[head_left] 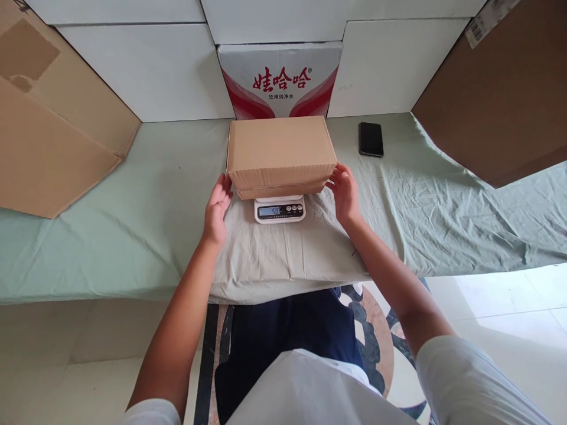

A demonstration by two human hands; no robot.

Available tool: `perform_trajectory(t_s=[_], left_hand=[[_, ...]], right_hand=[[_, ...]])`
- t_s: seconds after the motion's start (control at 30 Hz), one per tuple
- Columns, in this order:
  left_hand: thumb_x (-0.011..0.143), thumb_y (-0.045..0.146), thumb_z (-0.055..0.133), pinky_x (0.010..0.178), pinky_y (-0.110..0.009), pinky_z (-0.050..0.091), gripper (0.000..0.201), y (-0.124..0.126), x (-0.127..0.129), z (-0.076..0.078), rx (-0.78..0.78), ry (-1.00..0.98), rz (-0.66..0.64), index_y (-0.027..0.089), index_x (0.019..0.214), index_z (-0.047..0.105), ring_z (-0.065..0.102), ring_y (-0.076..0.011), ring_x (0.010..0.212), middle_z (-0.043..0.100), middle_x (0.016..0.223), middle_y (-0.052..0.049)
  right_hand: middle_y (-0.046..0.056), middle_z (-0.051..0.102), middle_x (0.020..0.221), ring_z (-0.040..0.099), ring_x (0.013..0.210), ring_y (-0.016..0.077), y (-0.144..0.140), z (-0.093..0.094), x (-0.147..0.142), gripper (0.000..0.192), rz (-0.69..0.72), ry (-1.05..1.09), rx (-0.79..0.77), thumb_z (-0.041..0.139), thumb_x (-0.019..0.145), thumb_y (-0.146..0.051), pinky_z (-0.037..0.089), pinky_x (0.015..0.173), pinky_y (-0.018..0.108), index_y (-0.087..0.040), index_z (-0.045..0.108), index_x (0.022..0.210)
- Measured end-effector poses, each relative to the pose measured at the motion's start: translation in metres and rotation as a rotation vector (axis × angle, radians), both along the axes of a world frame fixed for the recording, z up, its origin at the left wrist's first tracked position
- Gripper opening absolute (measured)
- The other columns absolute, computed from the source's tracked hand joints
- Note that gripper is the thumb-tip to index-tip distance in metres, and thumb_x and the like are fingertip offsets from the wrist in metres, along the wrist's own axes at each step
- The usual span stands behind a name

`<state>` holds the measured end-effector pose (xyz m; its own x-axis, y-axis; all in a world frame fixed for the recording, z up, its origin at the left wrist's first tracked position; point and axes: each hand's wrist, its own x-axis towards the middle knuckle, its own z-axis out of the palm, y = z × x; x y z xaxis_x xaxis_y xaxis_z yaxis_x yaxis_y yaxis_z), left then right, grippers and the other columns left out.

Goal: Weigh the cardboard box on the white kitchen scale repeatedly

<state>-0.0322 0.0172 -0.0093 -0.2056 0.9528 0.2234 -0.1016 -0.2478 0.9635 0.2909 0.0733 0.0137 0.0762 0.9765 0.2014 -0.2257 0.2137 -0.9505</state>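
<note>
A closed brown cardboard box [282,144] sits over a white digital kitchen scale [280,219], whose platform is mostly hidden beneath it. The scale's lit display seems to read 50, with small round buttons to its right. My left hand [217,209] is at the box's left side, its fingers against the lower front corner. On the opposite side, my right hand [344,192] has its fingers curled at the right front corner, the fingertips partly behind the box. Between them the two hands hold the box from its sides.
A black phone [371,140] lies right of the box on the green cloth [177,177]. Behind stands a white and red carton [280,82] among white boxes [146,71]. Large brown cartons flank the surface at left [57,118] and right [500,100].
</note>
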Motion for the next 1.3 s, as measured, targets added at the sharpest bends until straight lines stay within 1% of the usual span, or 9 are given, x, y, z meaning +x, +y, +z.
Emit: perform_trajectory(t_s=[0.23,0.43,0.53,0.67,0.8,0.93,1.03,1.17,1.3], left_hand=[[0.082,0.046,0.062,0.133,-0.047,0.032,0.069,-0.002,0.002,0.003,-0.012,0.01,0.005,0.031,0.15,0.059,0.04,-0.0295,0.159,0.048,0.167,-0.005],[0.084,0.045,0.061,0.133,-0.046,0.033,0.068,-0.003,0.007,0.007,0.023,0.028,-0.048,0.029,0.15,0.059,0.04,-0.0296,0.159,0.05,0.166,-0.004],[0.086,0.044,0.06,0.133,-0.047,0.034,0.066,-0.004,0.008,0.009,0.029,0.027,-0.058,0.027,0.15,0.06,0.042,-0.0307,0.158,0.051,0.165,-0.006],[0.084,0.045,0.062,0.132,-0.047,0.036,0.069,-0.004,0.01,0.01,0.024,0.02,-0.059,0.024,0.149,0.06,0.045,-0.0319,0.156,0.053,0.164,-0.008],[0.085,0.045,0.061,0.132,-0.047,0.035,0.069,-0.004,0.01,0.007,0.017,0.036,-0.064,0.023,0.15,0.06,0.045,-0.0319,0.156,0.053,0.163,-0.007],[0.084,0.047,0.062,0.133,-0.05,0.032,0.07,-0.004,0.009,0.002,-0.032,0.048,-0.038,0.02,0.148,0.062,0.043,-0.0347,0.156,0.053,0.163,-0.01],[0.083,0.048,0.063,0.133,-0.05,0.032,0.072,-0.005,0.009,0.0,-0.052,0.041,-0.034,0.019,0.149,0.061,0.044,-0.0354,0.156,0.052,0.164,-0.01],[0.082,0.042,0.062,0.132,-0.049,0.033,0.07,-0.007,0.012,0.003,-0.048,0.024,-0.05,0.018,0.148,0.061,0.045,-0.0341,0.155,0.053,0.163,-0.01],[0.082,0.039,0.062,0.132,-0.049,0.034,0.066,-0.007,0.015,0.011,-0.035,0.014,-0.08,0.022,0.146,0.064,0.045,-0.0323,0.156,0.055,0.162,-0.009]], right_hand=[[0.002,0.075,0.128,0.069,0.123,0.0238,0.0,-0.001,0.0,0.046,0.022,-0.049,0.029,0.054,0.089,-0.068,0.055,0.105,0.044,-0.034,0.064,0.119],[0.003,0.074,0.131,0.068,0.125,0.0248,-0.002,-0.001,-0.001,0.047,0.041,-0.075,0.066,0.052,0.091,-0.07,0.056,0.107,0.046,-0.034,0.063,0.121],[0.003,0.071,0.135,0.066,0.129,0.0254,-0.003,-0.002,-0.001,0.047,0.054,-0.095,0.086,0.051,0.093,-0.069,0.055,0.109,0.048,-0.034,0.063,0.122],[0.004,0.071,0.134,0.065,0.129,0.0267,-0.004,-0.004,-0.002,0.049,0.06,-0.115,0.089,0.052,0.092,-0.071,0.055,0.11,0.05,-0.033,0.063,0.121],[0.003,0.071,0.134,0.066,0.126,0.0259,-0.003,-0.004,-0.002,0.048,0.073,-0.114,0.089,0.053,0.091,-0.07,0.055,0.108,0.049,-0.033,0.063,0.119],[0.002,0.07,0.131,0.066,0.123,0.0249,-0.002,-0.006,-0.002,0.046,0.086,-0.108,0.099,0.055,0.09,-0.068,0.055,0.108,0.048,-0.035,0.064,0.12],[0.002,0.069,0.13,0.064,0.124,0.0249,-0.001,-0.007,-0.001,0.045,0.092,-0.123,0.109,0.056,0.09,-0.068,0.055,0.11,0.048,-0.036,0.065,0.121],[0.002,0.068,0.128,0.06,0.129,0.0259,-0.004,-0.006,-0.002,0.043,0.096,-0.136,0.132,0.057,0.092,-0.064,0.049,0.117,0.051,-0.035,0.065,0.123],[0.003,0.067,0.127,0.06,0.126,0.0265,-0.01,0.004,-0.005,0.042,0.077,-0.174,0.155,0.061,0.09,-0.065,0.048,0.117,0.054,-0.034,0.062,0.118]])
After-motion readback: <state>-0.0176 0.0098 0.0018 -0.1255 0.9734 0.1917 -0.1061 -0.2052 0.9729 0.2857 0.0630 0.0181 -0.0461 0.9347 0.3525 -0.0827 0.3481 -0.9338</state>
